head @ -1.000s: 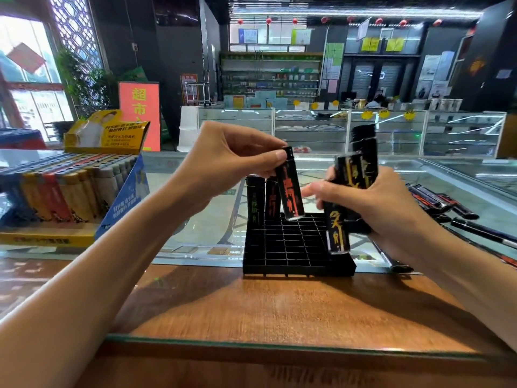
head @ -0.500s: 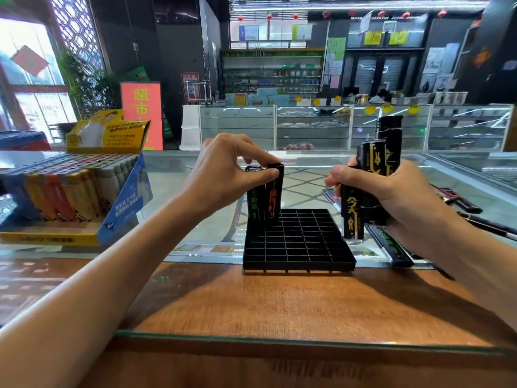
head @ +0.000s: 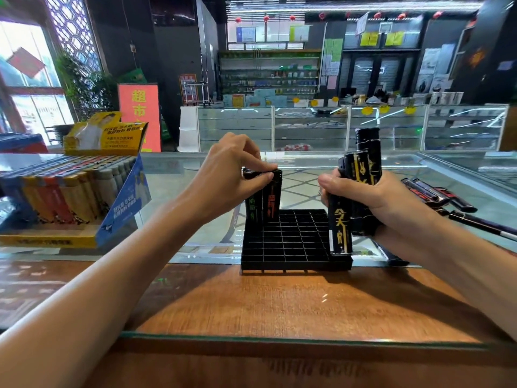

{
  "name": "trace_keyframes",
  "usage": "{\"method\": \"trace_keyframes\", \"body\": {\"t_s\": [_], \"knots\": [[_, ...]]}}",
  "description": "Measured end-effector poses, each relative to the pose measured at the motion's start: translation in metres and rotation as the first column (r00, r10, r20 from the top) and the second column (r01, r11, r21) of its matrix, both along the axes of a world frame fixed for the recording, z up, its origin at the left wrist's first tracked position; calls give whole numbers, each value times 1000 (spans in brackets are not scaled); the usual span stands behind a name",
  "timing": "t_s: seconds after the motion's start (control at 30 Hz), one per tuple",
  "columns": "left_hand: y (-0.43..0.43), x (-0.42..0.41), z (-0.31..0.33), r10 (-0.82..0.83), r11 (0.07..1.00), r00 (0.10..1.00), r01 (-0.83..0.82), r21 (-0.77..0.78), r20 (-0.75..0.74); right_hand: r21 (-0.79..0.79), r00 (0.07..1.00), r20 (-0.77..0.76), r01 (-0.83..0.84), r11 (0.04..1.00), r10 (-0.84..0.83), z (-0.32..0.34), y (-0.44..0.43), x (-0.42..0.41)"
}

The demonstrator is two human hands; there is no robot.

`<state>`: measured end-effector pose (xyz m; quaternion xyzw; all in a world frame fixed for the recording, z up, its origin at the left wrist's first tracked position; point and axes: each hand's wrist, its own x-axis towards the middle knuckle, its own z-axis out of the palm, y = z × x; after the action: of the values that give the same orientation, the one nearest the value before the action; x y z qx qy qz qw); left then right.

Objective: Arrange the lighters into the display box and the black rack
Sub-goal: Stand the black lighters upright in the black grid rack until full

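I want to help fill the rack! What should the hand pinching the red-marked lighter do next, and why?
Probably let go. The left hand pinches the top of the red-marked lighter, which stands upright in the black rack, level with the green-marked lighter beside it, so it looks seated. The right hand holds a bundle of lighters.

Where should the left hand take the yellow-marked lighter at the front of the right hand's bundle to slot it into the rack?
Probably by its top end: the yellow-marked lighter stands upright, its top clear above the thumb of the right hand. Pinch it from above and the left, which leaves its base free to enter a cell of the black rack.
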<state>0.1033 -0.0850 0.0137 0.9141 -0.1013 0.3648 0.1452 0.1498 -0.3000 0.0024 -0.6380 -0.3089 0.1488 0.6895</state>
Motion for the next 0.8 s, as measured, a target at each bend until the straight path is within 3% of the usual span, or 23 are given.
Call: {"method": "trace_keyframes", "body": {"t_s": [0.13, 0.23, 0.33, 0.5, 0.67, 0.8], "knots": [[-3, -4, 1, 9, 995, 998, -16, 99, 64, 15, 1000, -20, -19, 1000, 19, 1, 2, -3], [-14, -12, 5, -169, 982, 981, 176, -73, 93, 53, 998, -58, 4, 999, -1, 3, 6, -3], [-28, -15, 3, -352, 908, 935, 330, -260, -41, 122, 994, -112, 31, 992, -17, 4, 14, -1], [-35, -11, -3, -462, 806, 880, 364, -467, -112, 107, 997, -63, 38, 994, -32, 4, 19, 0], [-25, -19, 5, -523, 726, 846, 376, -575, -108, 142, 995, -44, 96, 985, -91, 5, 15, 3], [-18, -23, 10, -539, 664, 837, 352, -660, -96, 126, 999, -33, 46, 991, -43, 5, 8, 2]]}}
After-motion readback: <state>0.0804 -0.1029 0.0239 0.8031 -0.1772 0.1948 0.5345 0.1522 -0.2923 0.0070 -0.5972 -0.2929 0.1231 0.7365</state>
